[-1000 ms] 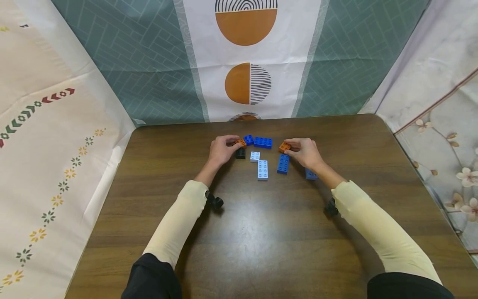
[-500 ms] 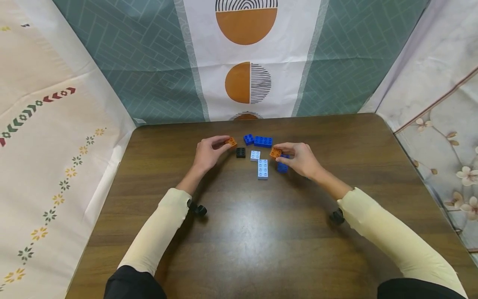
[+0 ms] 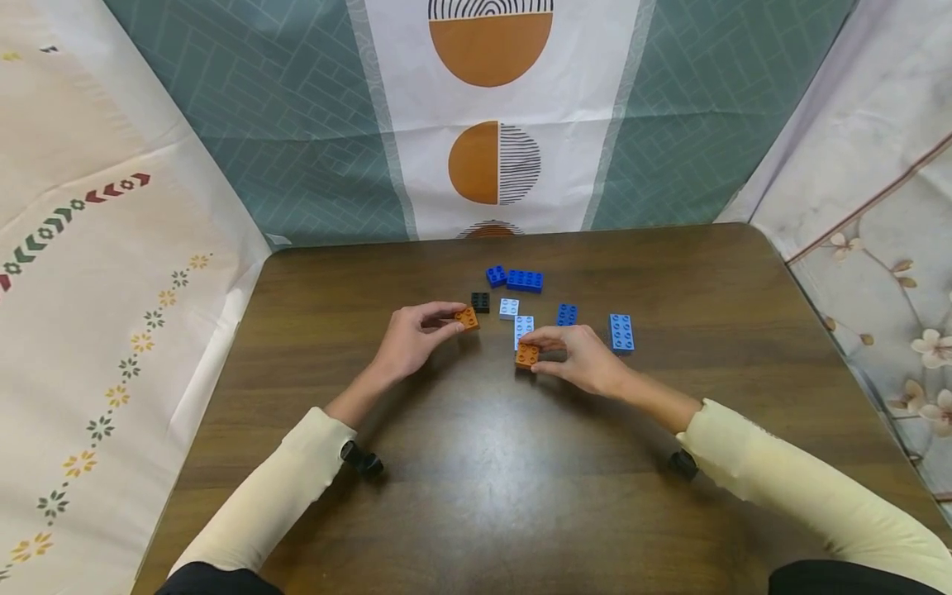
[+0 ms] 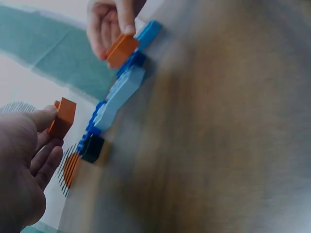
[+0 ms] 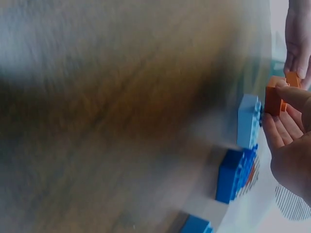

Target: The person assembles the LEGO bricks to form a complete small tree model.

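1. Left orange brick (image 3: 467, 319): pinched between the thumb and fingers of the left hand (image 3: 413, 340), raised above the table (image 3: 476, 512), left of centre and just to the near left of the black brick (image 3: 480, 302).
2. Right orange brick (image 3: 527, 355): pinched between the thumb and fingers of the right hand (image 3: 583, 357), also raised, over the near end of the long pale blue brick (image 3: 524, 328) as the head view sees it.
3. Small pale blue brick (image 3: 509, 309): right of the black brick, by the far end of the long pale blue one.
4. Dark blue brick (image 3: 567, 315): beyond the right hand, which hides its near part.
5. Medium blue brick (image 3: 621, 333): farther right, standing apart.
6. Small blue brick (image 3: 496, 276) and long blue brick (image 3: 525, 281): side by side at the far side of the group, small one left.
7. Patterned cloth (image 3: 491, 107): hanging beyond the table's far edge.
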The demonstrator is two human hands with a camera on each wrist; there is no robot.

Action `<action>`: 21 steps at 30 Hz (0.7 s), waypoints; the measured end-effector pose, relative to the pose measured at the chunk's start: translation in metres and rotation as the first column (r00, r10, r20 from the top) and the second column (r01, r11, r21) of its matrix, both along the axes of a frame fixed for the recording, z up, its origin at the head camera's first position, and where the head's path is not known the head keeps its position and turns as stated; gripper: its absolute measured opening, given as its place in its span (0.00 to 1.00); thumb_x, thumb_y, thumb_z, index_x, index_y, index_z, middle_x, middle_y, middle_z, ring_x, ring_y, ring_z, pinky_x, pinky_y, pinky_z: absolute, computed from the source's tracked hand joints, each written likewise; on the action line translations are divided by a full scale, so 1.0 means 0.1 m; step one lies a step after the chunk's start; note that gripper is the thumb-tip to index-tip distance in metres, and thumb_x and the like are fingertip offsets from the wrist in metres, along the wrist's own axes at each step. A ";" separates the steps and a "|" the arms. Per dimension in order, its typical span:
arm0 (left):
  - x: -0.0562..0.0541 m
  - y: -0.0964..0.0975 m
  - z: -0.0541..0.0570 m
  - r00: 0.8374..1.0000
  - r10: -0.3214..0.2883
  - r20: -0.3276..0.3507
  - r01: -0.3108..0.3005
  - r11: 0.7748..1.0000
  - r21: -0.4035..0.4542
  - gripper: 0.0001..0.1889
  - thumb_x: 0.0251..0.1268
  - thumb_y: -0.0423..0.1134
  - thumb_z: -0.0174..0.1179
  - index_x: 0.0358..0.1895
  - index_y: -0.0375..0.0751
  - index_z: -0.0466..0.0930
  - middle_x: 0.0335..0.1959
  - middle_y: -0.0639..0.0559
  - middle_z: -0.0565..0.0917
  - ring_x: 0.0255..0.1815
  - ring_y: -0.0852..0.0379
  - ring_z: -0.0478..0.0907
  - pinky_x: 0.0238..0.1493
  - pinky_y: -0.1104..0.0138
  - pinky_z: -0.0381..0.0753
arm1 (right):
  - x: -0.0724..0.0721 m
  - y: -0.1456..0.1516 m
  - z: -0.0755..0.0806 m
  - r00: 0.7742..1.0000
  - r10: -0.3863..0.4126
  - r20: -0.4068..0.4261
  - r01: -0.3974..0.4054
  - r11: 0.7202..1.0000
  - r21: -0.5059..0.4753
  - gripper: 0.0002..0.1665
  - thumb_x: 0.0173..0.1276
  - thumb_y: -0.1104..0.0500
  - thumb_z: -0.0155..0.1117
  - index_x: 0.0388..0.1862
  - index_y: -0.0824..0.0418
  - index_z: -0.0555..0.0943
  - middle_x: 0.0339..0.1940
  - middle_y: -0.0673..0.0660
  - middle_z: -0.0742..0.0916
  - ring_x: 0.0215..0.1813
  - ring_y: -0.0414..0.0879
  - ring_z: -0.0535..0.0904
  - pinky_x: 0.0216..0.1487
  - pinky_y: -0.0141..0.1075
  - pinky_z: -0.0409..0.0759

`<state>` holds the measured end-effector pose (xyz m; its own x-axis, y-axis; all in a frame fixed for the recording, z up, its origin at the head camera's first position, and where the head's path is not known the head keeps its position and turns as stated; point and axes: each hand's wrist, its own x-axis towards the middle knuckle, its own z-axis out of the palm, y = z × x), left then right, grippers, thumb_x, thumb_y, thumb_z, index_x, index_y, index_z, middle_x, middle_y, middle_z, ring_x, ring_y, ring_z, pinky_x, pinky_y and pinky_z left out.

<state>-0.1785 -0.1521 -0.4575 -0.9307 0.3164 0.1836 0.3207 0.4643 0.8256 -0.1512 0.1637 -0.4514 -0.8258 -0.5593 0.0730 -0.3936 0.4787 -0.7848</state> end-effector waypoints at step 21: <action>0.40 0.27 -0.20 0.977 -0.210 0.027 0.209 0.977 0.032 0.15 0.71 0.36 0.72 0.58 0.46 0.89 0.53 0.55 0.90 0.50 0.61 0.88 0.55 0.63 0.87 | 0.09 -0.24 -0.22 0.993 0.058 0.102 -0.057 0.998 -0.021 0.28 0.64 0.71 0.79 0.62 0.68 0.81 0.61 0.64 0.87 0.63 0.58 0.85 0.63 0.43 0.84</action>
<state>-0.1385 -0.1255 -0.4778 -0.8495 0.5001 0.1681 0.3830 0.3654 0.8484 -0.1427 0.1396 -0.4733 -0.7959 -0.6054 0.0007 -0.3375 0.4428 -0.8307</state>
